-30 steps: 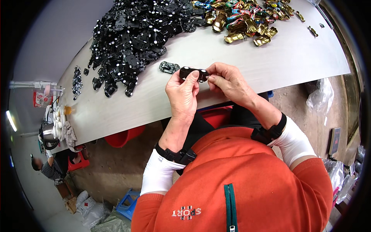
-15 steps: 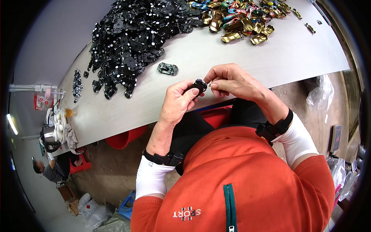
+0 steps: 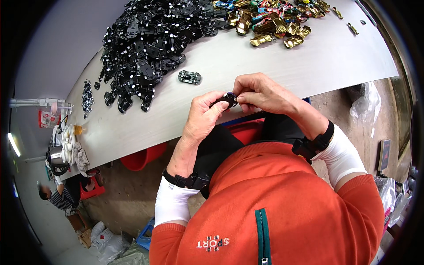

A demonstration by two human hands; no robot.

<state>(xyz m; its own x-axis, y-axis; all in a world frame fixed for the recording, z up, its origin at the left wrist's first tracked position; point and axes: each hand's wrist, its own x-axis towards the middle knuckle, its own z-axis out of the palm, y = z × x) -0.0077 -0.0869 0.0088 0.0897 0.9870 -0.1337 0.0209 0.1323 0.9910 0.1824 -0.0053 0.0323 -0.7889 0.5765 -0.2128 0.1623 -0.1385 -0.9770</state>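
"Taking the held piece as the clock's centre, what's furthest left?"

"At eight o'clock, a co-worker (image 3: 65, 197) in a striped top. Between eight and nine, white cups (image 3: 67, 148) crowd the table's (image 3: 265, 62) end. At nine, a narrow heap of small shiny parts (image 3: 87, 98); back at eight, a red tub (image 3: 139, 159) sits under the table edge."

"And nearer?"

"A big mound of black chassis (image 3: 148, 44) at ten o'clock. One loose grey-black chassis (image 3: 189, 77) lies alone in that same direction, between the mound and the left hand (image 3: 202, 117)."

"What's that hand doing?"

"Grasping the black toy car part (image 3: 230, 97), thumb on top, lifted over the front of the table. Fingers cover much of it."

"The right hand (image 3: 267, 95)?"

"Thumb and forefinger bent together at the part's right end. Whether they grip it or some tiny piece, I can't tell."

"Beyond?"

"Gold and coloured car bodies (image 3: 269, 22) piled at one o'clock, well apart from the hands. At three, past the table's edge, a clear plastic bag (image 3: 367, 108)."
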